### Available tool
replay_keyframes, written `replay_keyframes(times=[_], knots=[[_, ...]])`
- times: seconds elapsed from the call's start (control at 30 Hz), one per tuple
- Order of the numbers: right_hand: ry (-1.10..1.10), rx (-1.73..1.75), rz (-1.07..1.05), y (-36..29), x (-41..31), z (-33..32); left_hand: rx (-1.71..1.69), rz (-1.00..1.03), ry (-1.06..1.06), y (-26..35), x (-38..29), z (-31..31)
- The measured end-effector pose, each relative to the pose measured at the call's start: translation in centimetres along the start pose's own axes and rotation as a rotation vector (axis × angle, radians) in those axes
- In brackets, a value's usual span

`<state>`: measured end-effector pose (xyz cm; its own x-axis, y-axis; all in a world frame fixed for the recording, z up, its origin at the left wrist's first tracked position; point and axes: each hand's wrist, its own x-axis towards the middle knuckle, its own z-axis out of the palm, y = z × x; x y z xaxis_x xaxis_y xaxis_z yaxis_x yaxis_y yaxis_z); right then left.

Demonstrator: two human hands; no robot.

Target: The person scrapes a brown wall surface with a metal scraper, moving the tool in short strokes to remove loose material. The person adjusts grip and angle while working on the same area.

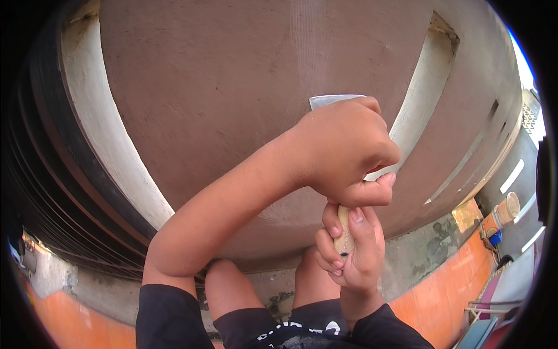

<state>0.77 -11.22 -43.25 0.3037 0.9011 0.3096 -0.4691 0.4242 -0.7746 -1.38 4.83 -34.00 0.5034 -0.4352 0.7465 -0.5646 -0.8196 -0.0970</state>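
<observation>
A scraper with a pale handle point(343, 231) and a flat metal blade point(333, 100) stands roughly upright in front of a brown plastered wall point(209, 96). My left hand point(348, 150) reaches across from the left, its fingers curled around the scraper's middle, covering the lower blade and the top of the handle. Just below, my right hand point(359, 244) is closed around the handle, thumb along its front. The blade's straight top edge shows above my left knuckles, at or very near the wall. Pale streaks run up the wall above it.
Pale recessed strips point(126, 144) point(425, 78) divide the wall. Dark horizontal slats point(48, 174) stand at the left. Orange floor tiles point(436, 288) lie beyond a grey concrete ledge point(418, 248). At the right are a bucket point(508, 207) and a teal object point(477, 333). My knees are close to the wall.
</observation>
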Motion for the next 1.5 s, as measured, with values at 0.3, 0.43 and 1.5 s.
replay_keyframes(times=[0.3,0.43,1.5], knots=[[-0.022,-0.012,-0.035,-1.5,1.7,0.7,0.103,0.025,0.042,-0.3,1.4,-1.5],[0.1,-0.053,0.006,0.2,0.0,0.0,0.164,0.002,0.006,0.4,-0.7,0.4],[0.001,0.061,-0.029,-0.3,1.3,2.8,0.114,-0.077,-0.084,1.1,0.8,-2.8]])
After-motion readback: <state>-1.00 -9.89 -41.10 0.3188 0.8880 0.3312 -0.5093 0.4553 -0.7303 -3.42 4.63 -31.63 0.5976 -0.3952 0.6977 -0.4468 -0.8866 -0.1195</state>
